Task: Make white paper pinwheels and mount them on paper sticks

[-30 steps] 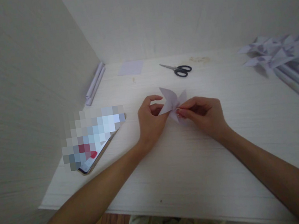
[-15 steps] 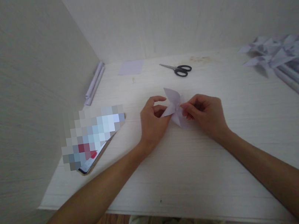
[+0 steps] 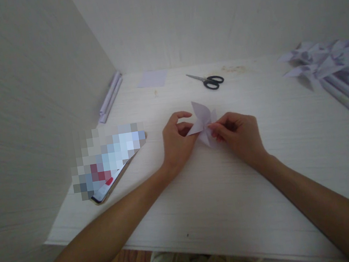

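Observation:
A pale lilac paper pinwheel [image 3: 202,118] is held above the middle of the white table, its folded blades spread out. My left hand [image 3: 178,141] grips it from the left; the thumb lies under a blade and some fingertips are hidden behind the paper. From the right, my right hand [image 3: 239,134] pinches at the pinwheel's centre with thumb and forefinger. Whether something small sits in that pinch is too hard to make out.
Black-handled scissors [image 3: 211,81] lie beyond my hands, near a paper square [image 3: 153,79]. Two paper rolls [image 3: 110,97] lean along the left wall. A phone [image 3: 117,163] lies at left. Finished paper pinwheels [image 3: 330,57] on rolled sticks are piled at right.
The right hand has shifted slightly left, its fingertips still at the pinwheel's centre. The left hand and the paper have moved only a little. Everything else stays put.

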A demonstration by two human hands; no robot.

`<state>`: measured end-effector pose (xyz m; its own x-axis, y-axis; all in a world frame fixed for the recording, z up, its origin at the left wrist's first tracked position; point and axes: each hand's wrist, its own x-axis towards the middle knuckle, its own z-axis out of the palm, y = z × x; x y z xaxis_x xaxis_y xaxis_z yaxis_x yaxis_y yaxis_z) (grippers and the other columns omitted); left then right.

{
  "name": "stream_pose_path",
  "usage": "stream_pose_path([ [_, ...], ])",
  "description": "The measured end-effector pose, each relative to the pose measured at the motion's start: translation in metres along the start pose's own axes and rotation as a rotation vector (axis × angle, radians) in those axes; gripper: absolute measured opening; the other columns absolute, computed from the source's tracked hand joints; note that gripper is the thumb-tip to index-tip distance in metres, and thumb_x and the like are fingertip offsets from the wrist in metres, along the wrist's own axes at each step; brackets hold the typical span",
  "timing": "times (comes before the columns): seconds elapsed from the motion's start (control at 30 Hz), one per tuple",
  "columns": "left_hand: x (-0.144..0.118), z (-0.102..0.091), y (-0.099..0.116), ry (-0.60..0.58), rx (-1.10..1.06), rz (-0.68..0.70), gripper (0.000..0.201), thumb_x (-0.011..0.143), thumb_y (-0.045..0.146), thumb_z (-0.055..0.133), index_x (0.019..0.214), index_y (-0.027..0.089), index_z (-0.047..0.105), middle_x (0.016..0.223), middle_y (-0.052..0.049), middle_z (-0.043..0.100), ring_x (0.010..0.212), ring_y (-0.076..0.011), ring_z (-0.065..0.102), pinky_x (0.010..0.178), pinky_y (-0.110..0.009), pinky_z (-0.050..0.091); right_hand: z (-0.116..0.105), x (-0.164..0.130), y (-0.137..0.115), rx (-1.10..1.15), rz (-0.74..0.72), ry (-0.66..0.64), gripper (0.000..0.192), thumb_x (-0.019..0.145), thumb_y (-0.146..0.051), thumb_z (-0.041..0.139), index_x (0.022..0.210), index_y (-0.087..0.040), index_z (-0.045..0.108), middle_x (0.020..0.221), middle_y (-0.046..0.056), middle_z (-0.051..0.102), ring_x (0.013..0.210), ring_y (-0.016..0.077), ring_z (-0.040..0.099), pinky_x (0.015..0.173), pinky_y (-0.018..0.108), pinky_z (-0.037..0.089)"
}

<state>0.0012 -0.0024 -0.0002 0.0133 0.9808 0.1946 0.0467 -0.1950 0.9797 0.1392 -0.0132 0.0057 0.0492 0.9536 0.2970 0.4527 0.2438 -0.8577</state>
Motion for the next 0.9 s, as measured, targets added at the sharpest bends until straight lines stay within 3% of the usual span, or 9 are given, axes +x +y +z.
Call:
stream_pose_path([
  [0.3, 0.0011, -0.0006, -0.0002, 0.007, -0.035, -0.004, 0.033, 0.057, 0.021, 0.064, 0.085, 0.018, 0.046, 0.061, 0.002, 0.061, 0.057, -0.012, 0.06, 0.053, -0.02, 0.045, 0.0009, -0.0004, 0.006, -0.025, -0.085, 0.003, 0.012, 0.062, -0.026, 0.064, 0.058, -0.015, 0.059, 0.054, 0.0, 0.061, 0.046, 0.0105, 0.053, 0.045, 0.022, 0.041],
  [0.57, 0.0002, 0.0001, 0.0001, -0.005, -0.017, -0.015, 0.035, 0.057, 0.022, 0.064, 0.087, 0.018, 0.046, 0.06, 0.002, 0.06, 0.057, -0.0116, 0.06, 0.052, -0.02, 0.045, 0.0008, 0.0014, 0.0038, 0.064, 0.018, -0.039, 0.02, 0.066, -0.029, 0.061, 0.053, -0.016, 0.054, 0.046, -0.001, 0.057, 0.039, 0.0088, 0.049, 0.038, 0.02, 0.037],
  [0.9, -0.0005, -0.0003, 0.0017, -0.011, 0.015, -0.037, 0.035, 0.057, 0.023, 0.064, 0.086, 0.018, 0.046, 0.061, 0.002, 0.061, 0.057, -0.0121, 0.06, 0.052, -0.02, 0.045, 0.0006, 0.0028, 0.0022, 0.059, 0.003, -0.05, 0.019, 0.066, -0.028, 0.06, 0.053, -0.016, 0.053, 0.046, -0.002, 0.055, 0.039, 0.008, 0.047, 0.038, 0.02, 0.035],
])
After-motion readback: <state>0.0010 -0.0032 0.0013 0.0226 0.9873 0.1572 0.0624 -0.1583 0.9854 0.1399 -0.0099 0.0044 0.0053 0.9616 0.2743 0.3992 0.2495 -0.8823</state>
